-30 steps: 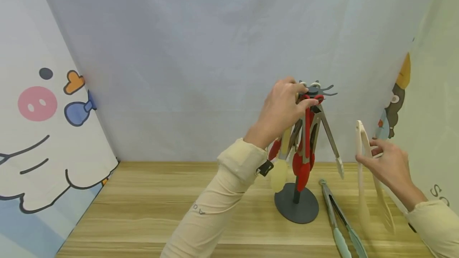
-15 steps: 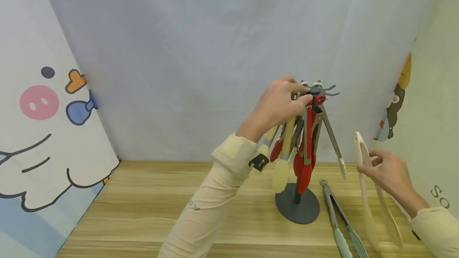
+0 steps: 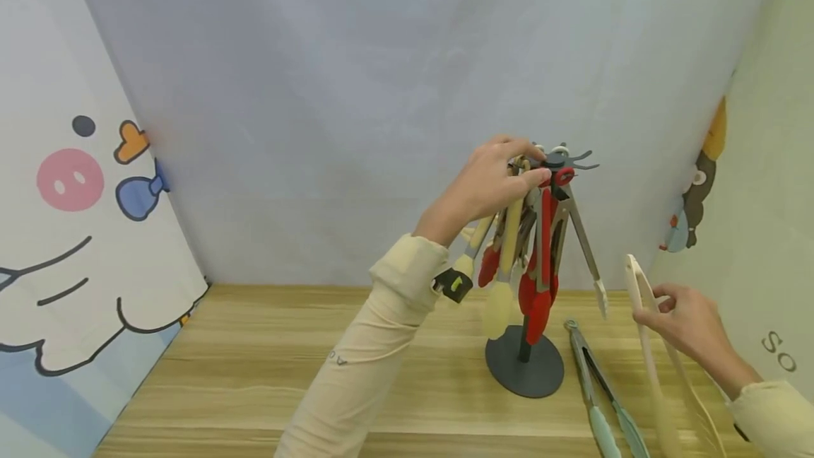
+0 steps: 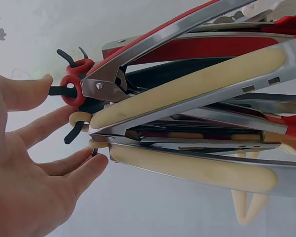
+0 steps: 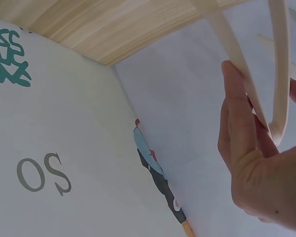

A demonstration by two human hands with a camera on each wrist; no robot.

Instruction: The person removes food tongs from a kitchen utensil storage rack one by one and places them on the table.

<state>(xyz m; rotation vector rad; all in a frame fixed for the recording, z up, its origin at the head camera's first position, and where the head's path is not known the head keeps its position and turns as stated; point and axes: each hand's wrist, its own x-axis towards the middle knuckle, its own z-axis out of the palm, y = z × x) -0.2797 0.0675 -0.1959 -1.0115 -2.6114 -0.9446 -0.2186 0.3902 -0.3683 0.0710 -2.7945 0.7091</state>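
A dark rack (image 3: 559,160) with a round base holds several hanging tongs. Near its top is my left hand (image 3: 486,172), thumb and fingers spread. In the left wrist view, the thumb tip (image 4: 45,89) meets a hook through a red ring, and other fingertips lie by beige rings. Red-and-steel tongs (image 3: 538,313) hang under this hand, with pale yellow tongs (image 3: 499,309) beside them. At the right, my right hand (image 3: 689,324) pinches cream-coloured tongs (image 3: 645,345) between thumb and fingers, their joined end up and arms pointing down.
Steel tongs with mint-green tips (image 3: 600,415) lie on the wooden table (image 3: 273,366), right of the rack's base (image 3: 524,366). Steel tongs with a white tip (image 3: 588,253) hang on the rack's right side. Pale curtains and printed panels (image 3: 763,260) surround the table.
My right hand has lowered the cream-coloured tongs and tilted them, their arms swinging right. My left thumb has slid back off the red ring, and the hand has shifted slightly left.
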